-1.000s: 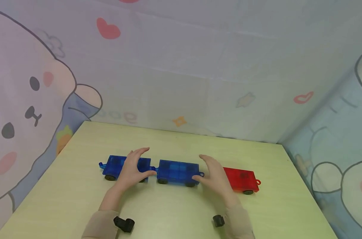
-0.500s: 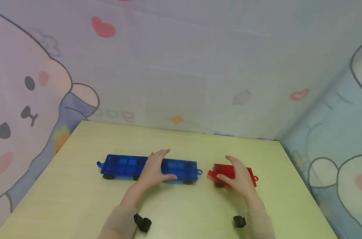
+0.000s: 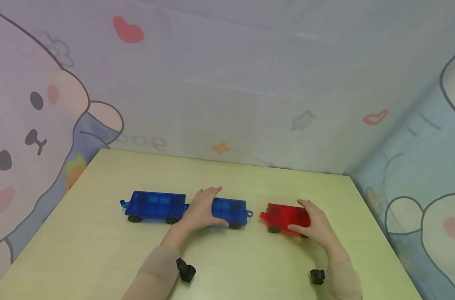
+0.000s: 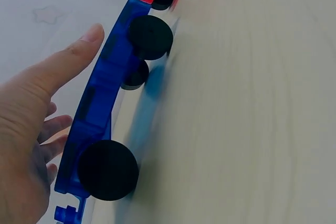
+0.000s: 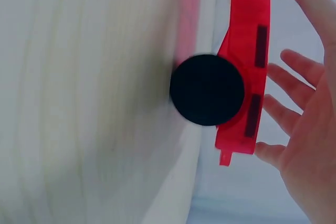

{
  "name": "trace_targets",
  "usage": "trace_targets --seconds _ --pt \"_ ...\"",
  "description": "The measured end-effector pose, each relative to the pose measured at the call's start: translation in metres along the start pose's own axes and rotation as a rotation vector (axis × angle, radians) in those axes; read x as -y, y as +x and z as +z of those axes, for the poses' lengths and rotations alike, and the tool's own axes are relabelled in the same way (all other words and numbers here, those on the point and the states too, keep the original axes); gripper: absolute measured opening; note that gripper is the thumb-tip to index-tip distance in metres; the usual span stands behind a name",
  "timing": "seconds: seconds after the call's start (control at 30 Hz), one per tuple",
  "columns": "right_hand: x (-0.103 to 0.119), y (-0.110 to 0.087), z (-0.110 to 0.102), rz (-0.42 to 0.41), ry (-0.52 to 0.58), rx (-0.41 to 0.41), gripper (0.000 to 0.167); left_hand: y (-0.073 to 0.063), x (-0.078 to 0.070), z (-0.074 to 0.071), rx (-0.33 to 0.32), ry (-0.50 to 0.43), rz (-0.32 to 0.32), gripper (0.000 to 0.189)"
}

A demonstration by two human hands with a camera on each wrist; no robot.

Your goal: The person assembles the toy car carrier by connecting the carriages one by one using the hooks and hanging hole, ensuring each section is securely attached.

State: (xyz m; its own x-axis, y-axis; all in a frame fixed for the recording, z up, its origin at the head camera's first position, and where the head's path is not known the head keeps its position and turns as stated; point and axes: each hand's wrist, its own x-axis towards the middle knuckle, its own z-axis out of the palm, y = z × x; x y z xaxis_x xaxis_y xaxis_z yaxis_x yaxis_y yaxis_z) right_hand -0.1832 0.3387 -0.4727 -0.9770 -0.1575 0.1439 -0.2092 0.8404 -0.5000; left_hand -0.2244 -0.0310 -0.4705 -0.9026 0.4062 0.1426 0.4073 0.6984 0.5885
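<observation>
A translucent blue toy train wagon [image 3: 156,204] is hooked to a second blue wagon [image 3: 231,210] on its right. Over that second wagon my left hand [image 3: 200,213] is held, thumb spread from the fingers and part of the wagon hidden. In the left wrist view, the thumb and fingers of the left hand [image 4: 23,119] lie just above the blue wagon's [image 4: 100,98] top. A red wagon [image 3: 281,214] stands a short gap to the right. My right hand [image 3: 317,225] arches over its right end with fingers spread, covering the rear ring.
The pale wooden table [image 3: 242,266] carries all the wagons on their black wheels. A printed cloth backdrop [image 3: 250,83] rises behind and at both sides. Each sleeve has a small black device [image 3: 186,271] at the wrist.
Both hands have moved right: the left from the first blue wagon to the second, the right from the second blue wagon to the red one. The wagons stay put.
</observation>
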Motion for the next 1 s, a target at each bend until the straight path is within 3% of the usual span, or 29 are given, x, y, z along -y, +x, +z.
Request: trace_targets --seconds 0.27,0.63,1.0 --pt "-0.005 0.001 0.004 -0.016 -0.015 0.032 0.083 0.001 -0.001 0.006 0.018 -0.016 0.002 0.106" --pt "-0.005 0.0 0.01 0.052 0.072 0.077 0.085 0.0 0.004 0.008 0.015 -0.004 0.006 0.098" --pt "0.002 0.004 0.017 0.003 0.044 0.068 0.085 -0.003 0.008 0.007 0.002 -0.036 -0.026 0.099"
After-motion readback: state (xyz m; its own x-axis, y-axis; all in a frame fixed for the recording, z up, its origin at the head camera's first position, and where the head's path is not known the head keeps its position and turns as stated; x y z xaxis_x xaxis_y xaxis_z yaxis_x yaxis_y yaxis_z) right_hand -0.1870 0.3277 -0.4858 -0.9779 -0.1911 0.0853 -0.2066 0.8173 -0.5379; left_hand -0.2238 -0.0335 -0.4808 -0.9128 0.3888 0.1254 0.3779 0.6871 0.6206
